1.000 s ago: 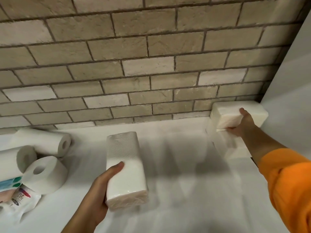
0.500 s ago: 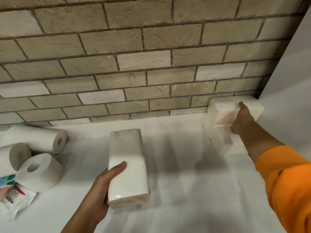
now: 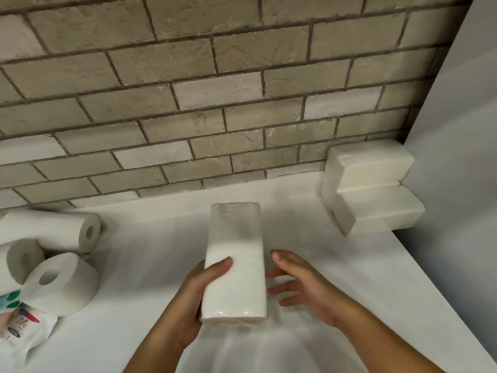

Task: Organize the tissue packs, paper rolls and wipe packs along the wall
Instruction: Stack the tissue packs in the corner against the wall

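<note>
White film-wrapped oblong tissue pack [image 3: 234, 262] over the white counter [image 3: 336, 270], near end gripped by the left hand [image 3: 199, 297], right hand [image 3: 304, 286] spread empty just beside; probably light, squashy, slick, so clasp both long sides.

A brick wall [image 3: 215, 76] of beige and pale grey blocks with dark grout fills the upper half of the frame. Below it, a smooth white surface [image 3: 150, 267] spans the lower half and carries soft shadows. A plain pale side wall [image 3: 462, 125] closes the right edge, forming a corner.
</note>
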